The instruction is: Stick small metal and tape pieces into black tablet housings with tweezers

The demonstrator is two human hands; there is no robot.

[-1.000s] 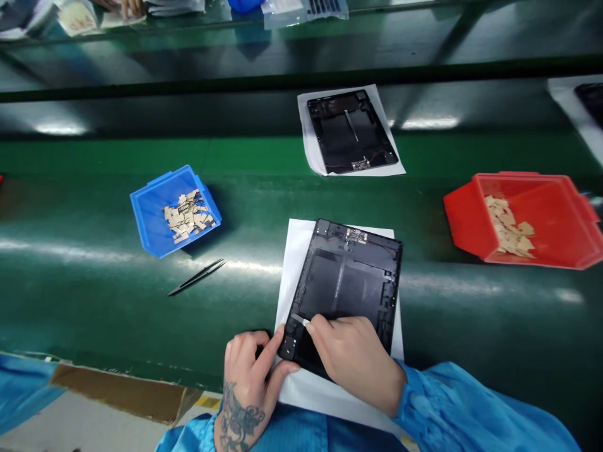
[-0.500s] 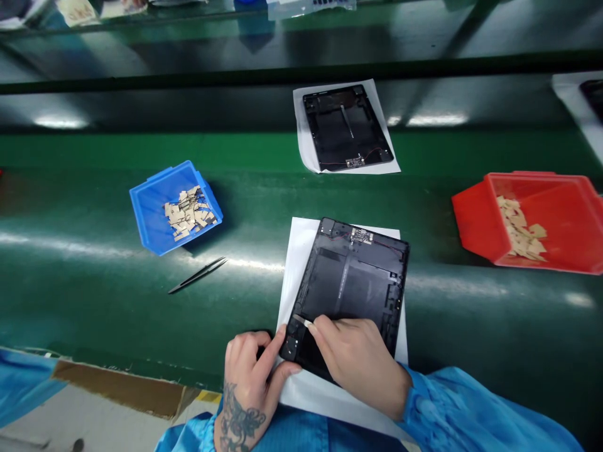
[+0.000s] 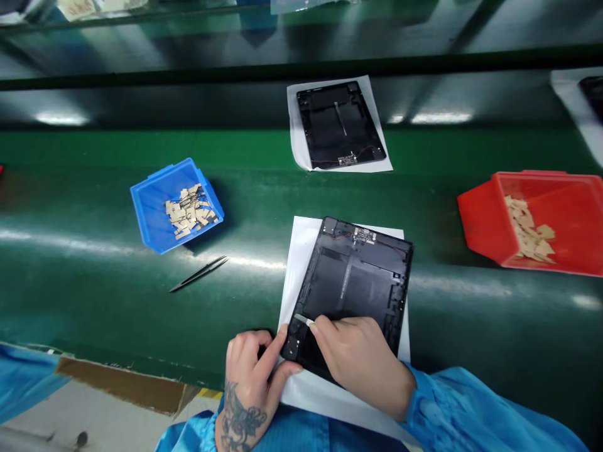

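Note:
A black tablet back cover lies tilted on a white sheet in front of me, with a small circuit board and thin red wires along its far edge. My left hand steadies its near left corner, index finger and thumb pressed at the edge. Over the cover's lower part, my right hand pinches a small thin pale strip. The strip's tip meets the cover near its left edge; its other end is hidden in my fingers.
A blue bin of small tan pieces stands left, with black tweezers lying below it. A red bin with tan pieces is at right. Another tablet cover rests on a sheet farther back. The bench edge runs nearby at lower left.
The far tablet cover on its sheet has shifted slightly left in view. Both hands keep almost the same pose, and the strip's tip stays at the cover's left side.

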